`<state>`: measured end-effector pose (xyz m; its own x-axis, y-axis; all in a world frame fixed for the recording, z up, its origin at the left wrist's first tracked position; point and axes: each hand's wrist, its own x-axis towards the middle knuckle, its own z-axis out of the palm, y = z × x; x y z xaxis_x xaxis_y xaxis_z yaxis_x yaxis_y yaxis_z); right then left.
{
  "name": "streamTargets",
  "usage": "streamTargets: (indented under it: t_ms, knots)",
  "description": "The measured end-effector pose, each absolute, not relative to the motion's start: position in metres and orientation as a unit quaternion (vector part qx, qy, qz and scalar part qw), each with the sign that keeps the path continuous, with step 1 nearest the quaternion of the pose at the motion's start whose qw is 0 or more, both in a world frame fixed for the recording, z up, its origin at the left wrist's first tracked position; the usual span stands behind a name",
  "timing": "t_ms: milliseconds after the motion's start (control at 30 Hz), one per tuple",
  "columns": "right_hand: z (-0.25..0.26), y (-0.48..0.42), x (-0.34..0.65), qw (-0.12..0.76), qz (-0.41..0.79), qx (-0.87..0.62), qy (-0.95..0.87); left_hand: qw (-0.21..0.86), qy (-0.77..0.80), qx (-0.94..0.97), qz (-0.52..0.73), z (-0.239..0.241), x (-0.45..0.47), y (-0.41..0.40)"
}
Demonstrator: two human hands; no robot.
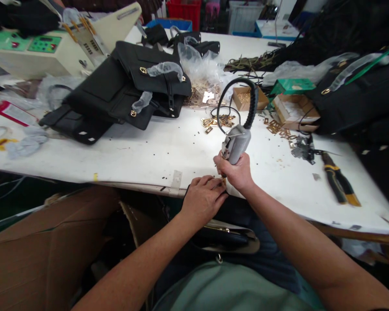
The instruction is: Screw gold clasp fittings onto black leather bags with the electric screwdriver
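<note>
My right hand point(236, 170) is wrapped around a grey electric screwdriver point(238, 142), held tip down at the table's front edge. A black coiled cord point(253, 103) loops up from its top. Just left of it, my left hand point(204, 196) presses and steadies the dark edge of a black handbag, with thumb and fingers around a small gold metal fitting point(224, 181). The screwdriver's tip meets that fitting, though my fingers partly hide the contact. The handbag's open body point(227, 239) hangs in my lap below the table edge.
Black handbags point(116, 86) are piled at the left rear; more bags point(359, 95) stand at right. Loose gold fittings point(218, 122) lie beyond the screwdriver, near a small cardboard box point(246, 98). Black-and-yellow pliers point(339, 179) rest at right. A large carton point(52, 246) stands lower left.
</note>
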<state>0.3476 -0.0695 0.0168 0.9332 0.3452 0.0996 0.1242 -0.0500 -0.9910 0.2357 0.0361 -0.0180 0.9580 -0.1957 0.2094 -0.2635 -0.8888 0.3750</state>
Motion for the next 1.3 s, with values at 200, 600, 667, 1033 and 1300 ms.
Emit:
streamTargets:
  t_ms: [200, 600, 667, 1033, 1300]
  knots:
    - [0.011, -0.074, 0.357, 0.720, 0.092, -0.671, -0.153, 0.227, -0.111, 0.962, 0.100, -0.021, 0.235, 0.036]
    - [0.059, -0.161, 0.389, 0.771, -0.078, -0.624, -0.102, 0.236, -0.099, 0.957, 0.134, -0.022, 0.237, 0.035]
    - [0.060, -0.198, 0.406, 0.766, -0.150, -0.621, -0.070, 0.232, -0.112, 0.954, 0.157, -0.025, 0.241, 0.038]
    - [0.034, -0.273, 0.480, 0.720, -0.319, -0.614, 0.060, 0.217, -0.152, 0.944, 0.199, -0.039, 0.249, 0.047]
    - [0.016, -0.263, 0.531, 0.714, -0.319, -0.619, 0.072, 0.208, -0.168, 0.939, 0.218, -0.039, 0.251, 0.048]
